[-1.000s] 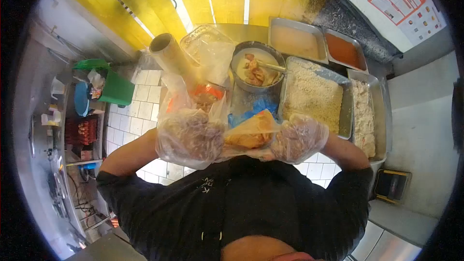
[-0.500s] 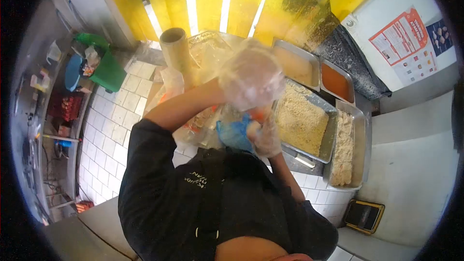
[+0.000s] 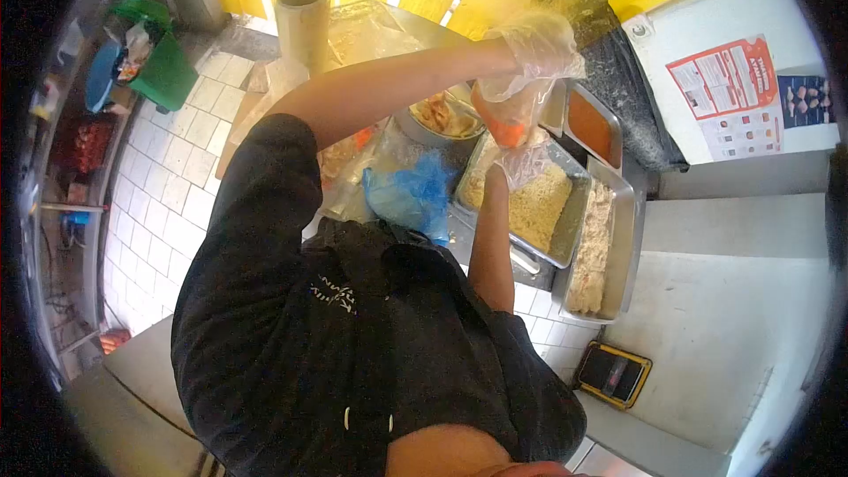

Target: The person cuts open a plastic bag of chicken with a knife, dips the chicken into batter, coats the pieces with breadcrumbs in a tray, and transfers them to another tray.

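My left hand [image 3: 541, 46], in a loose clear glove, is closed on the upper end of a clear plastic bag [image 3: 505, 122] with orange-red on it. Just below, my gloved right hand [image 3: 523, 164] grips the bag's lower end; glove and bag partly hide its fingers. The bag hangs tilted over the near-left part of a metal tray of pale yellow crumbs [image 3: 543, 208]. What is inside the bag I cannot make out. Left of it, partly under my left forearm, sits a round metal bowl [image 3: 442, 128] with pale, coated pieces in it.
A blue plastic bag [image 3: 408, 196] lies before my body. To the right stand a tray of orange-red powder [image 3: 594, 128] and a long tray of pale clumpy mix [image 3: 594, 252]. A tall tube [image 3: 303, 31] rises at the back left. A green bin [image 3: 166, 71] stands farther left.
Both hands have moved right with the plastic bag, from above the blue bag to over the crumb tray. The round bowl and the blue bag are now more exposed.
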Demonstrator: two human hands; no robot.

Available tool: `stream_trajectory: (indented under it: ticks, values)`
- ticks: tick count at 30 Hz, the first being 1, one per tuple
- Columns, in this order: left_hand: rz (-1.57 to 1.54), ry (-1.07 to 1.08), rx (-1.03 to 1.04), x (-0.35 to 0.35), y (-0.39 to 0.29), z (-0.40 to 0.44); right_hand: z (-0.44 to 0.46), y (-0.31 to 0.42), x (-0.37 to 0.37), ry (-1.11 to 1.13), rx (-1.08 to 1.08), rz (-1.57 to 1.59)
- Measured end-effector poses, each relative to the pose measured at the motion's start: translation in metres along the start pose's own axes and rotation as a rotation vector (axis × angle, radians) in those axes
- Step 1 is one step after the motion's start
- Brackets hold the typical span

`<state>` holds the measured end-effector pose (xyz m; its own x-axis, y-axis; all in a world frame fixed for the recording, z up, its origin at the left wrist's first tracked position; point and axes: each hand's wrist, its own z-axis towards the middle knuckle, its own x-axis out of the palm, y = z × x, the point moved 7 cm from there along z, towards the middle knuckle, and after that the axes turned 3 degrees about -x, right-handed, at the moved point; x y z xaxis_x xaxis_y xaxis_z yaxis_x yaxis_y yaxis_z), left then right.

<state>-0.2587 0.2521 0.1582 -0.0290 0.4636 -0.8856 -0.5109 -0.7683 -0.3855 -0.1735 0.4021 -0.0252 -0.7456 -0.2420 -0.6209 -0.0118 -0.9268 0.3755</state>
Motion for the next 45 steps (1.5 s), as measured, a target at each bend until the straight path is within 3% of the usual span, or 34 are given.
stream_trajectory:
  ticks: [2,3,4,5,6,8,9,11,12,13,14,16,18,20,24,25,27,28,30,33,34,36,37,39,41,42,44,45]
  values:
    - [-0.352,0.027,-0.09,0.012,0.024,0.007,0.011,0.006,0.002,0.072,-0.066,-0.14]
    - [-0.351,0.017,-0.095,0.007,0.03,0.004,0.019,0.001,0.006,0.148,-0.069,-0.212]
    - [-0.557,0.075,-0.296,0.011,0.052,-0.005,0.028,-0.006,0.006,0.187,-0.072,-0.247]
    - [-0.39,-0.016,-0.123,0.02,0.077,-0.008,0.036,-0.01,0.004,0.226,-0.076,-0.283]
    - [-0.208,-0.134,0.029,0.029,0.101,-0.014,0.051,0.003,-0.004,0.29,-0.142,-0.12]
    - [0.374,-0.385,0.527,0.069,0.127,-0.031,0.066,0.035,-0.019,0.232,-0.461,0.078]
    - [0.293,-0.136,0.242,0.082,0.151,-0.023,0.072,0.037,-0.015,0.236,-0.47,0.083]
    - [0.199,0.114,-0.047,0.105,0.181,-0.033,0.064,0.068,-0.017,0.072,-1.009,0.083]
    - [-0.005,0.202,-0.283,0.118,0.201,-0.044,0.065,0.064,0.006,0.314,-0.989,-0.059]
    - [-0.213,0.284,-0.519,0.132,0.217,-0.055,0.067,0.065,0.012,0.318,-0.996,-0.06]
    - [-0.222,0.281,-0.524,0.131,0.21,-0.062,0.07,0.076,0.014,0.406,-0.985,-0.055]
    - [-0.089,-0.032,-0.519,0.101,0.179,-0.077,0.076,0.091,0.025,0.494,-0.985,-0.049]
    - [-0.298,-0.031,-0.295,0.085,0.13,-0.082,0.079,0.097,0.045,0.575,-1.043,-0.259]
    - [-0.301,-0.026,-0.031,0.027,0.06,-0.11,0.092,0.096,0.053,0.605,-1.01,-0.224]
    - [-0.369,-0.093,-0.018,0.065,0.061,-0.089,0.113,0.123,0.041,0.715,-0.853,-0.111]
    - [-0.291,-0.136,-0.104,0.059,0.063,-0.084,0.117,0.118,0.05,0.712,-0.849,-0.112]
    - [-0.211,-0.175,-0.18,0.065,0.067,-0.066,0.121,0.13,0.041,0.431,-1.067,0.062]
    - [-0.105,-0.198,-0.113,0.083,0.073,-0.048,0.129,0.138,0.043,0.429,-1.058,0.058]
    - [0.005,-0.217,-0.039,0.117,0.09,-0.017,0.141,0.175,0.042,0.783,-0.907,-0.306]
    - [-0.107,-0.254,-0.079,0.12,0.106,-0.003,0.144,0.183,0.047,0.74,-0.943,-0.33]
    - [0.03,-0.21,-0.094,0.121,0.107,-0.006,0.142,0.182,0.044,0.74,-0.941,-0.328]
    - [0.17,-0.172,-0.111,0.126,0.112,-0.013,0.143,0.201,-0.008,0.692,-0.683,-0.209]
    - [-0.293,-0.421,-0.238,0.129,0.135,-0.019,0.132,0.184,-0.001,0.592,-0.806,-0.26]
    - [-0.757,-0.683,-0.353,0.145,0.177,-0.023,0.108,0.163,0.017,0.474,-0.944,-0.305]
    - [-0.466,-0.515,-0.418,0.154,0.184,-0.013,0.097,0.135,0.026,0.543,-0.413,-0.041]
    - [-0.372,-0.451,-0.435,0.153,0.179,-0.011,0.091,0.109,0.051,0.55,-0.404,-0.047]
    - [-0.644,-0.504,-0.701,0.125,0.169,-0.021,0.079,0.085,0.082,0.063,-0.933,-0.194]
    - [-0.733,-0.519,-0.789,0.122,0.168,-0.023,0.09,0.077,0.087,0.069,-0.919,-0.2]
